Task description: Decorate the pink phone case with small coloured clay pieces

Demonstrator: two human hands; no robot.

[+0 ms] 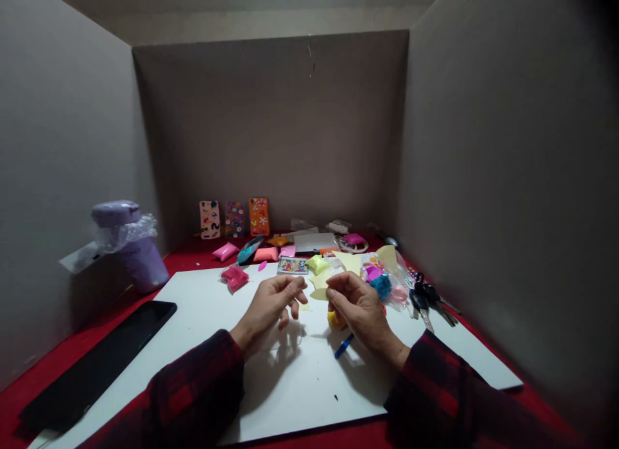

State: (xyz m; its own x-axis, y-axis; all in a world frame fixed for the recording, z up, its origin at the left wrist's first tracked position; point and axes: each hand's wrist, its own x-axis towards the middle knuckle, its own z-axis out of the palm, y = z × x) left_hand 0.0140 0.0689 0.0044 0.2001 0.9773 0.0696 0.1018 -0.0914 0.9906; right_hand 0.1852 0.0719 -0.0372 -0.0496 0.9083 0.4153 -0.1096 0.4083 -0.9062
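Both hands are raised over a white board [294,404], a short gap between them. My left hand [273,307] has its thumb and forefinger pressed together, the other fingers curled; what they hold, if anything, is too small to tell. My right hand [360,310] is pinched in the same way, its fingertips beside pale yellow paper pieces [319,283]; its contents cannot be made out. Under the right hand lie a yellow lump [334,320] and a blue pen-like item [343,346]. A small picture card [293,266] rests behind the hands.
A purple tumbler [140,259] and black phone-like slab [104,359] are at left. Keys [425,300] lie right, near a blue packet [381,285]. Farther back are a red packet [235,278], pink packet [225,251] and three decorated cases, one orange [259,217]. Walls enclose three sides.
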